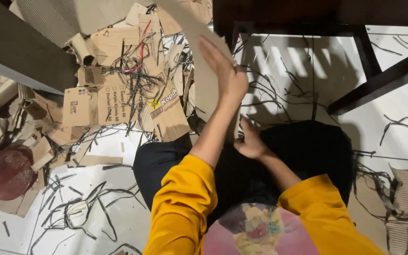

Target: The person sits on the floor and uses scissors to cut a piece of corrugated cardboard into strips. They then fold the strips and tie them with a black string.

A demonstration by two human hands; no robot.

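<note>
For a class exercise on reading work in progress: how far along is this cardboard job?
Done: thin dark strips and cut cardboard pieces litter the floor. In hand: the left hand steadies a long cardboard sheet while the right hand holds its lower end. Left: corrugated sheets lie whole at right.

— From where is the scene being viewed?

— It is being viewed from a single head-worn camera, pointed almost straight down over the yellow sleeves [185, 208] and lap at the white floor [303, 61].

— How closely is it being framed?

— Closely: the sleeves are being cut off at the near edge, while cardboard scraps [114, 94] are being taken in far left and dark furniture legs [378, 80] far right.
</note>
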